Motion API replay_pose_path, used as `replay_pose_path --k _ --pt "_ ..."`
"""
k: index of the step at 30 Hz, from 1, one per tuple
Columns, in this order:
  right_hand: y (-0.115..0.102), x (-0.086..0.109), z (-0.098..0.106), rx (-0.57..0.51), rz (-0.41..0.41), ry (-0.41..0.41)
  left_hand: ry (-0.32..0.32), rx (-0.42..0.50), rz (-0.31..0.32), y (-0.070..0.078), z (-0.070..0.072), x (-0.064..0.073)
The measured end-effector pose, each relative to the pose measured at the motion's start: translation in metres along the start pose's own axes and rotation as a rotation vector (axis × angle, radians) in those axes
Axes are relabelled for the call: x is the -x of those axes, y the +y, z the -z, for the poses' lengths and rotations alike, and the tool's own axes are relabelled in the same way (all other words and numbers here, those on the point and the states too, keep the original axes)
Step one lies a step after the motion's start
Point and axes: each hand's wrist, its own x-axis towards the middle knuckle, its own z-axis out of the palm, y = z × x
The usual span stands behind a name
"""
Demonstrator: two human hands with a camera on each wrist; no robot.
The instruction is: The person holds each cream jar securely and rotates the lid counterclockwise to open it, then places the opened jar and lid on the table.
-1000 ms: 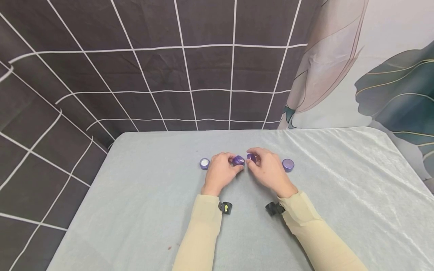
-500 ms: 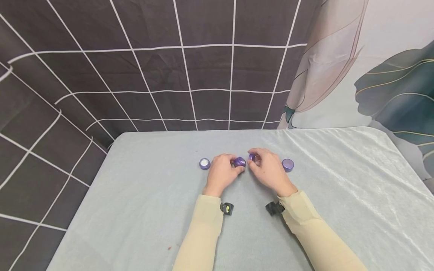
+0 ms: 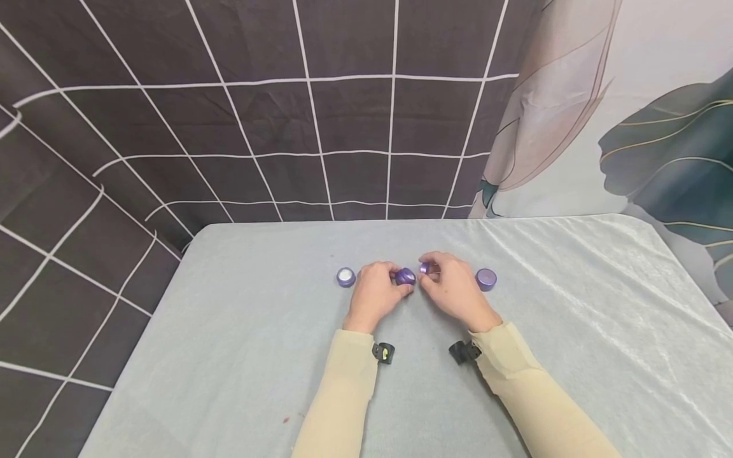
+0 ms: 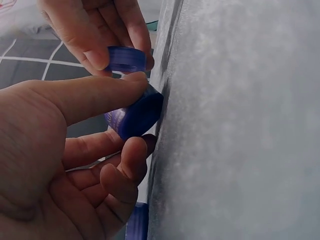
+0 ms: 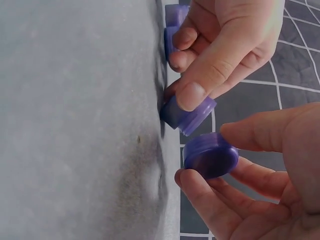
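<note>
Head view on my feed puts a small white-centred jar (image 3: pixel 346 277) at left on the grey cloth (image 3: pixel 229 331). Just beside it, I see the left hand (image 3: pixel 372 289), thumb and fingers pinching a tilted, threaded purple jar (image 3: pixel 405 277). Near but apart, the right hand (image 3: pixel 455 289) pinches a purple lid (image 3: pixel 424 268) by its edge; a round purple cap (image 3: pixel 486 278) lies beyond.

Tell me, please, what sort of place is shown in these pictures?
Probably an indoor corner screened off for recording tabletop handwork. The signs are a pale cloth-covered table, a dark gridded backdrop behind and at left, and a patterned curtain at right.
</note>
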Motion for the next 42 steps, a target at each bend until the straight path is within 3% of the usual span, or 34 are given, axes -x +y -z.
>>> replay_pose_path --k 10,42 --pt "0.0023 0.0 -0.0009 0.001 -0.014 -0.009 0.011 -0.029 0.012 0.0006 -0.0001 0.0008" --pt "0.0055 -0.001 0.001 0.052 -0.045 -0.069 0.015 0.002 0.074 -0.0023 -0.0013 0.0002"
